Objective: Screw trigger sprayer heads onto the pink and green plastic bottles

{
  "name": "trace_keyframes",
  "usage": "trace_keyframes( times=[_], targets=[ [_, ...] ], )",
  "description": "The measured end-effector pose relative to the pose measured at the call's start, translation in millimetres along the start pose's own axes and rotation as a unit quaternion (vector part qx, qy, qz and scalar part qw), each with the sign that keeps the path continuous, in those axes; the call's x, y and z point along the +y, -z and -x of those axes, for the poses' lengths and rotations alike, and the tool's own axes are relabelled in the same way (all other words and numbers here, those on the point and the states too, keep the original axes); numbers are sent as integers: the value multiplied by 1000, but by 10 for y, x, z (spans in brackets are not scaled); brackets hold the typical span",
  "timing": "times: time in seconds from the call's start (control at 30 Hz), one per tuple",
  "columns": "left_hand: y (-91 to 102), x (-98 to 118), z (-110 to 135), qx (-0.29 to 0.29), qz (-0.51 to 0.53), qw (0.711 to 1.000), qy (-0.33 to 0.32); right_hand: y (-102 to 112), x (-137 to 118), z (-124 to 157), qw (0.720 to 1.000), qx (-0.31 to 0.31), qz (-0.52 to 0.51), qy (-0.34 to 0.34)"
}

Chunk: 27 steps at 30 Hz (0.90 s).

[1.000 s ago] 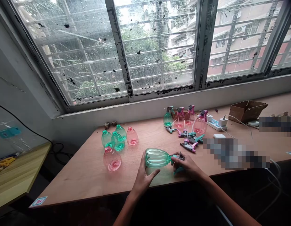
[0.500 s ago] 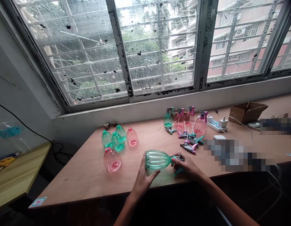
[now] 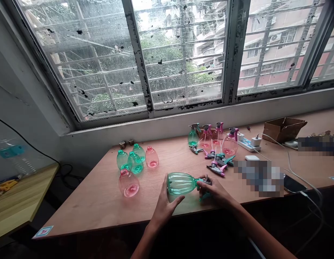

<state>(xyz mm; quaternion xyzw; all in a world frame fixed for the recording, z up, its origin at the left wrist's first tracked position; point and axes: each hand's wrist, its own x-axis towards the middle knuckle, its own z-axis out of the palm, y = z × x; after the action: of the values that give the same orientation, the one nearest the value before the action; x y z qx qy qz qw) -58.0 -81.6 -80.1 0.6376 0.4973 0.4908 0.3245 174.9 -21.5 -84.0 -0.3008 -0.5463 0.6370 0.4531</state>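
A clear green spray bottle (image 3: pixel 181 183) lies sideways between my hands, above the front part of the table. My left hand (image 3: pixel 167 201) cups its base end, thumb along the near side. At the neck, my right hand (image 3: pixel 214 189) is closed round the green and grey spray head (image 3: pixel 206 181); some of its fingers are hidden behind. Behind my right hand, loose pink and green spray heads (image 3: pixel 217 168) lie on the table. Further back stand bottles with heads fitted, among them a pink spray bottle (image 3: pixel 230 144) and a green spray bottle (image 3: pixel 193 136).
Headless bottles stand at the left, among them a pink bottle (image 3: pixel 129 183) and a green bottle (image 3: pixel 135 162). Along the right are a power strip (image 3: pixel 246 143), a cardboard box (image 3: pixel 284 129), a white case (image 3: pixel 252 158) and a phone (image 3: pixel 294 184) with a cable. The wooden table (image 3: pixel 88 201) ends close in front.
Both hands and the green spray bottle stay almost in the same place. The bottles and loose spray heads on the table have not moved.
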Motion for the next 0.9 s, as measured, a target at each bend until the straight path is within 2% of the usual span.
trace_keyframes(
  times=[0.13,0.37,0.57,0.73,0.9],
  targets=[
    [2,5,-10,18,12,1000,16,3,7,-5,1000,-6,-4,4],
    [15,-7,-11,-3,12,1000,-19,6,22,-15,1000,-8,10,11],
    [4,49,0,6,14,1000,22,16,27,-11,999,-16,24,15],
    [23,66,-10,-4,12,1000,-3,11,13,1,1000,-10,28,10],
    [12,51,0,-10,18,1000,3,5,5,3,1000,-16,12,9]
  ],
)
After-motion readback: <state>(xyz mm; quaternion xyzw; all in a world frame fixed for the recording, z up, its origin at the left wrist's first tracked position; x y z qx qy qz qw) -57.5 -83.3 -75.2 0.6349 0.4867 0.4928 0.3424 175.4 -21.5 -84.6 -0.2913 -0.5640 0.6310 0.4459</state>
